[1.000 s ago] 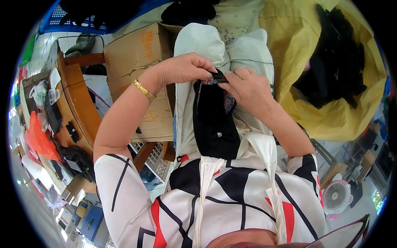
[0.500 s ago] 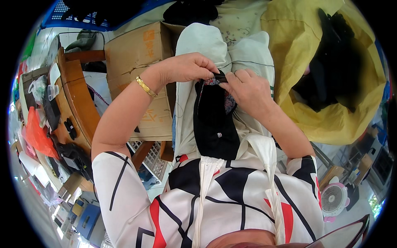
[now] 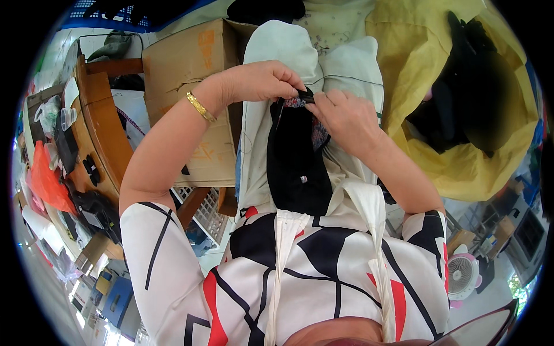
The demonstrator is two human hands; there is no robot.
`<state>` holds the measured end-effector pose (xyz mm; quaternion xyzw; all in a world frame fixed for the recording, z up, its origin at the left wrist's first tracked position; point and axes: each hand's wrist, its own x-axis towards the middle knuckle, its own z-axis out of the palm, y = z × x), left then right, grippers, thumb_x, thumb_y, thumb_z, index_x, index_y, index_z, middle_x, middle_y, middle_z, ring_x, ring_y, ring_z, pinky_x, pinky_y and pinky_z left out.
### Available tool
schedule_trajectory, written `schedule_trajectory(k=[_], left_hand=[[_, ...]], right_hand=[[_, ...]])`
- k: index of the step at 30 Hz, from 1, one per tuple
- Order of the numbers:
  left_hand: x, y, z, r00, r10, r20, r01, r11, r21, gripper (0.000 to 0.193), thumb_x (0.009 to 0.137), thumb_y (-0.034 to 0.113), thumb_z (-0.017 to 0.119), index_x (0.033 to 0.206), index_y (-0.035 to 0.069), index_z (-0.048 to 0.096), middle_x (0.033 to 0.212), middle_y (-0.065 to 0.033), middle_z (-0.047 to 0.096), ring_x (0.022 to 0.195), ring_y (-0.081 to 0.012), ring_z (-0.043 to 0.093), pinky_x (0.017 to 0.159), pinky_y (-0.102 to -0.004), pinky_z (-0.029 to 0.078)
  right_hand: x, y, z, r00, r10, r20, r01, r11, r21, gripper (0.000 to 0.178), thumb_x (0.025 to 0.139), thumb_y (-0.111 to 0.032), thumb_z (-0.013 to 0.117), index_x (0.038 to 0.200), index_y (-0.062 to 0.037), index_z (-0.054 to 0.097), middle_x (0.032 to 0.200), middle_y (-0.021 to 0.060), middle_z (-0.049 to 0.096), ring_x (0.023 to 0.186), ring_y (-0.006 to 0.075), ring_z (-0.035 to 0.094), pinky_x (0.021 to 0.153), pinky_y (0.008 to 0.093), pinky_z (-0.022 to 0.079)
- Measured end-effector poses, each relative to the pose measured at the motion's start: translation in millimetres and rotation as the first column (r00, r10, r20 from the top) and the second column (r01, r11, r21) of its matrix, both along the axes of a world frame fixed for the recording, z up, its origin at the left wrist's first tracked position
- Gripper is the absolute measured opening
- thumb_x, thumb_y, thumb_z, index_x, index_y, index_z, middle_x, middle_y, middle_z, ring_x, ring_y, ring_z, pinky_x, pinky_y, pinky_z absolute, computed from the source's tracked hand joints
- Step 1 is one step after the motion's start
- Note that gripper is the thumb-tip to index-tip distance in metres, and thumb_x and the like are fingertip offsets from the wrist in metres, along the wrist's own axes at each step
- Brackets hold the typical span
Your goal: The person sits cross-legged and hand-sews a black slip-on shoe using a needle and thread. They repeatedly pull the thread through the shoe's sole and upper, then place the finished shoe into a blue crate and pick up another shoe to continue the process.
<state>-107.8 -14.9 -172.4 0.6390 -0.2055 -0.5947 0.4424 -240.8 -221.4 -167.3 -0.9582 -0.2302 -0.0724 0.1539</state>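
A long black cloth piece [image 3: 291, 161] with a small-flowered lining at its upper end lies over my lap, on a white cloth [image 3: 283, 49]. My left hand [image 3: 268, 81] is closed, pinching the upper edge of this black piece between thumb and fingertips. Close on its right, my right hand [image 3: 346, 121] pinches the same edge, with its fingers curled. A small pale tag [image 3: 303, 179] shows low on the black piece. The fingertips partly hide the edge, and anything small between them cannot be made out.
Left of my knees stands a cardboard box [image 3: 173, 69], beside a wooden table [image 3: 107, 127] with a red plastic bag [image 3: 49, 179]. On the right an open yellow sack [image 3: 398, 69] holds black cloth items [image 3: 461, 98]. A white fan [image 3: 461, 274] stands farther right.
Both hands keep their pinch on the black cloth's edge, with only slight finger shifts. The whole view has moved a little, so most things sit slightly higher in it.
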Motion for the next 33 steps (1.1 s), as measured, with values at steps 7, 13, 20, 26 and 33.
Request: schedule_trajectory(k=[7, 13, 20, 26, 33], left_hand=[[-2, 3, -7, 0.998, 0.021, -0.06, -0.025, 0.997, -0.072, 0.029, 0.094, 0.015, 0.062, 0.117, 0.0, 0.069, 0.092, 0.0035, 0.066, 0.083, -0.0045, 0.055, 0.076, -0.0219, 0.046], [-3, 3, -3, 0.998, 0.054, -0.039, -0.056, 0.997, -0.047, 0.028, 0.094, 0.015, 0.061, 0.117, 0.001, 0.069, 0.092, 0.0042, 0.065, 0.082, -0.0045, 0.054, 0.077, -0.0216, 0.046], [-3, 5, -8, 0.997, 0.053, -0.06, -0.058, 0.995, -0.083, 0.028, 0.094, 0.016, 0.061, 0.117, 0.0, 0.068, 0.091, 0.005, 0.065, 0.083, -0.0041, 0.054, 0.077, -0.0216, 0.045], [-7, 10, -7, 0.997, 0.066, -0.046, -0.07, 0.993, -0.094, 0.028, 0.095, 0.017, 0.061, 0.116, 0.0, 0.069, 0.092, 0.0049, 0.065, 0.084, -0.0043, 0.053, 0.078, -0.0219, 0.045], [-19, 1, 8, 0.995, 0.054, 0.088, -0.044, 0.993, -0.114, 0.021, 0.093, 0.018, 0.067, 0.108, 0.003, 0.069, 0.092, 0.0043, 0.064, 0.084, -0.005, 0.054, 0.076, -0.0233, 0.046]], right_hand=[[-2, -2, -2, 0.997, -0.067, -0.027, 0.07, 0.986, 0.153, 0.021, 0.085, -0.027, 0.072, 0.083, -0.0099, 0.06, 0.071, 0.004, 0.051, 0.061, 0.0228, 0.059, 0.048, 0.0347, 0.046], [-22, -11, 2, 0.98, -0.176, -0.097, 0.198, 0.93, 0.311, 0.022, 0.085, -0.028, 0.075, 0.092, -0.0096, 0.065, 0.07, 0.0058, 0.052, 0.056, 0.0262, 0.057, 0.048, 0.0365, 0.045], [-28, -13, 11, 0.981, -0.155, -0.117, 0.18, 0.95, 0.255, 0.024, 0.085, -0.029, 0.074, 0.096, -0.0095, 0.065, 0.069, 0.0069, 0.053, 0.058, 0.0271, 0.058, 0.048, 0.0367, 0.045], [-68, -13, 0, 0.936, -0.184, -0.3, 0.312, 0.829, 0.463, 0.027, 0.088, -0.03, 0.072, 0.103, -0.0084, 0.067, 0.075, 0.0091, 0.058, 0.061, 0.0268, 0.06, 0.054, 0.0353, 0.047], [-107, -12, -20, 0.9, -0.206, -0.385, 0.38, 0.803, 0.46, 0.029, 0.091, -0.03, 0.068, 0.11, -0.0077, 0.065, 0.083, 0.0096, 0.064, 0.068, 0.0282, 0.064, 0.061, 0.0348, 0.051]])
